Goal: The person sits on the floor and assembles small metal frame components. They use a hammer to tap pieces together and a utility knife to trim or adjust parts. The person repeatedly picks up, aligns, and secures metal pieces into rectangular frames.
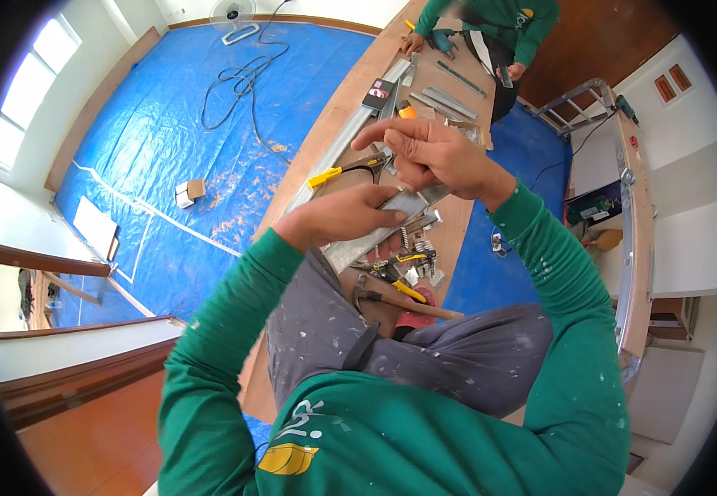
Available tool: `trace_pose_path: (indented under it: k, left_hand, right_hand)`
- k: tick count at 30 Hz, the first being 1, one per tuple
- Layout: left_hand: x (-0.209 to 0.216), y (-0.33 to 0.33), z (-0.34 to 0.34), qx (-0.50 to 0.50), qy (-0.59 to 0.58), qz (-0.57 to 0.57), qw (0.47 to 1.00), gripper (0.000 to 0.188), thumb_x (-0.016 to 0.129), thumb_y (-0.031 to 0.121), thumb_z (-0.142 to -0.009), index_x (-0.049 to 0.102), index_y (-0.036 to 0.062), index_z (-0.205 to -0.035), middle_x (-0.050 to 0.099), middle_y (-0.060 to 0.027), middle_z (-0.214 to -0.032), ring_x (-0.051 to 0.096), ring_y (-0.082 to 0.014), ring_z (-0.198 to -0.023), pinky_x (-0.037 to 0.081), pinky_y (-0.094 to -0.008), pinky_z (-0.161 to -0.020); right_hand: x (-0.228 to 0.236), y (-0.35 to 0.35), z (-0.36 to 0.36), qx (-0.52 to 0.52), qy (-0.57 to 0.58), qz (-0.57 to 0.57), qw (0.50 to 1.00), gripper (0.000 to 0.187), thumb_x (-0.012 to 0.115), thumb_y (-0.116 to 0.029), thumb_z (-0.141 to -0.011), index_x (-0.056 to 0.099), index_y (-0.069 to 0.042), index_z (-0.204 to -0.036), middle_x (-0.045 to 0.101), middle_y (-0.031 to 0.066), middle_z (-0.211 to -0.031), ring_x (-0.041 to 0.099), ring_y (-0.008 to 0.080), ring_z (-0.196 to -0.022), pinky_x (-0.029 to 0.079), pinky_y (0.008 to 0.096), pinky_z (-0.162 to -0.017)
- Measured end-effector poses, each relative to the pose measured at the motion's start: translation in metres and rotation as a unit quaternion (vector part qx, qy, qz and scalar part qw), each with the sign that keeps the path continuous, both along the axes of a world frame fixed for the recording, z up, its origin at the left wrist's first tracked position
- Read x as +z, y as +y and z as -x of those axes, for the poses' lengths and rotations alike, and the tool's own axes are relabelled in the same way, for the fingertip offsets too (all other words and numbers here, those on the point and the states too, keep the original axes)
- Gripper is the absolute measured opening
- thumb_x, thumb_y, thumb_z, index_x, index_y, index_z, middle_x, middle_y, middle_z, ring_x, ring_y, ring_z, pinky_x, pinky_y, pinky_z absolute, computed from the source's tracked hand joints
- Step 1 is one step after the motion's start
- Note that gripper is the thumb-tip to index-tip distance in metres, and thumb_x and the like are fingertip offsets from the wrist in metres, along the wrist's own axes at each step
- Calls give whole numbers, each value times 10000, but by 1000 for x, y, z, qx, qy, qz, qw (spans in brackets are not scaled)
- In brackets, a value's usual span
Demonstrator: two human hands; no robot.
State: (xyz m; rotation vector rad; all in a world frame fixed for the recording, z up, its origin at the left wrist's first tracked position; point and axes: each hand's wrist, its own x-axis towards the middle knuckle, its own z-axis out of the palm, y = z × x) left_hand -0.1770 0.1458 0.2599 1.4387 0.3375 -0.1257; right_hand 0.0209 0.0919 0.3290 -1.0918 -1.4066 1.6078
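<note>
My left hand (343,217) is wrapped round a silvery metal channel (352,250) that lies slantwise above my lap, its thumb along the top and fingertips showing below. Just above and to the right, my right hand (449,159) hovers with its index finger stretched out and the other fingers loosely curled; nothing shows in it. Beyond the left hand lies a yellow-and-black hand tool (325,177). Close to my knees are a wooden-handled hammer (412,306), a yellow-handled tool (406,288) and a pile of small metal pieces (418,248).
A wooden board (338,107) carries metal profiles (449,101), a small dark box (378,93) and a drill (443,41). At its far end sits a co-worker in green (499,12). Blue sheeting (160,116) covers the floor, with a cable (247,78), a fan (233,12) and a small carton (190,192).
</note>
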Motion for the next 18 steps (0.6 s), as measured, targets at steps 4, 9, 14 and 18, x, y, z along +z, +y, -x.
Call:
trace_pose_path:
  k: [4, 9, 14, 18]
  left_hand:
    - [-3, -18, 12, 10, 2, 102, 995, 314, 460, 251, -1152, 523, -6, -1320, 622, -40, -781, 598, -122, -579, 540, -282, -535]
    - [-13, -43, 9, 104, 62, 21, 992, 346, 475, 279, -1134, 546, 20, -1352, 593, -44, -734, 600, -145, -538, 518, -320, -456]
    - [-15, -51, 8, 110, 105, -3, 988, 340, 489, 282, -1120, 542, 1, -1305, 600, -60, -726, 608, -149, -532, 513, -329, -438]
    - [-14, -56, 10, 110, 114, 12, 987, 336, 481, 292, -1120, 538, -4, -1268, 602, -64, -723, 605, -152, -521, 517, -333, -439]
  right_hand:
    - [-10, -6, -10, 16, 41, -14, 999, 404, 468, -312, -1157, 636, -59, -1423, 341, -89, -580, 278, 30, -502, 234, 238, -485]
    - [-10, -8, 0, 14, -15, 12, 1000, 392, 467, -278, -1158, 626, -69, -1449, 345, -85, -590, 284, 34, -519, 253, 243, -485]
    - [-21, -15, 9, -2, -74, -11, 997, 410, 459, -290, -1162, 614, -51, -1458, 308, -102, -581, 280, 14, -506, 238, 235, -490]
    - [-18, -18, 15, -15, -100, -22, 995, 382, 454, -252, -1160, 634, -70, -1443, 311, -108, -587, 290, 5, -519, 256, 229, -494]
